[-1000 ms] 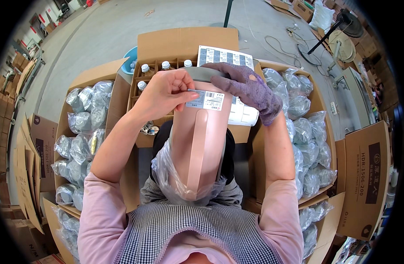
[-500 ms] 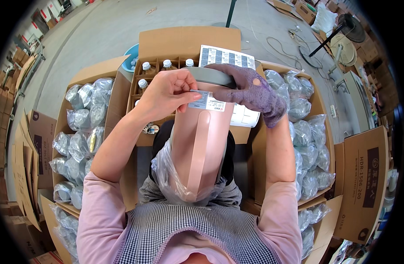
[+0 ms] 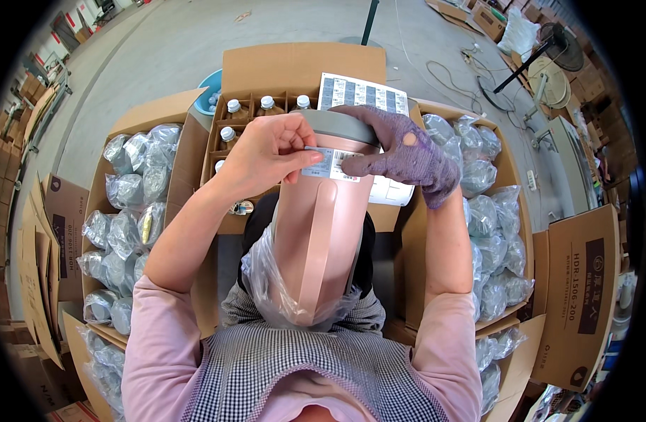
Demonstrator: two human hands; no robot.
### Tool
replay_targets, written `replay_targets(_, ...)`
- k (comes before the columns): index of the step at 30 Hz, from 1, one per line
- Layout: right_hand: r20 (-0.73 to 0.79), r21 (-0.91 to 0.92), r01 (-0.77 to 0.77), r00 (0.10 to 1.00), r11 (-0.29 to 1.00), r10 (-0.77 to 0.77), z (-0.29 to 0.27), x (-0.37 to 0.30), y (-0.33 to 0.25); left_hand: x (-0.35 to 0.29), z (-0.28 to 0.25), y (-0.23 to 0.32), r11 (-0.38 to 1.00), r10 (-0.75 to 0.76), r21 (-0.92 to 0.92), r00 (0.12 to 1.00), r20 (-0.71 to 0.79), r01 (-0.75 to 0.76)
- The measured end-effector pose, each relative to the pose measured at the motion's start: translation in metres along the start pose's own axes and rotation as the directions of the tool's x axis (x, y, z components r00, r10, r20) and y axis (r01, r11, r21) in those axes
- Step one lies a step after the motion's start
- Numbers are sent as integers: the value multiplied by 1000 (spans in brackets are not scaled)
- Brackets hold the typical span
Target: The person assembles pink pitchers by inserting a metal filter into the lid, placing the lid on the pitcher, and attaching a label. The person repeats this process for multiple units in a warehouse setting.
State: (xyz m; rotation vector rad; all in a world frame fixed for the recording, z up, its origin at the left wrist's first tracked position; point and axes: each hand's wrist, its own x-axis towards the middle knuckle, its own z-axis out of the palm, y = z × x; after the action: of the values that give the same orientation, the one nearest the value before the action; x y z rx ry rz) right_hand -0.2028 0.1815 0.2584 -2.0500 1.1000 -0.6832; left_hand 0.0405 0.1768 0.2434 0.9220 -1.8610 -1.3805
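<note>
A tall pink insulated jug (image 3: pixel 302 239) with a grey lid (image 3: pixel 335 126) stands tilted between my knees. Its clear plastic bag (image 3: pixel 274 295) is bunched around the lower part. Below the lid, a white and blue printed label (image 3: pixel 326 162) lies across the pink wall. My left hand (image 3: pixel 270 156), bare, pinches the label's left end between thumb and fingertips. In a purple knit glove with a small hole, my right hand (image 3: pixel 411 151) wraps the lid's right side, its thumb pressing on the label's right part.
Ahead is a divided carton (image 3: pixel 302 60) of white-capped bottles (image 3: pixel 267 105), with a label sheet (image 3: pixel 369 91) over its right side. Open cartons of bagged items (image 3: pixel 136 190) (image 3: pixel 485 225) flank me. A blue basin (image 3: pixel 209 90) sits behind; a fan (image 3: pixel 562 46) stands far right.
My right thumb has shifted a little down and right, so more of the label's barcode shows. The left hand keeps its pinch, and the jug has barely moved.
</note>
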Motion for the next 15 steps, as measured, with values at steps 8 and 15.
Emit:
replay_targets(8, 45, 63, -52, 998, 997, 50, -3, 0, -2, -2, 3, 5, 998, -40, 48, 998, -42, 42)
replay_targets(15, 69, -46, 5, 998, 999, -2, -7, 2, -12, -4, 7, 7, 977, 9, 213, 990, -138, 21)
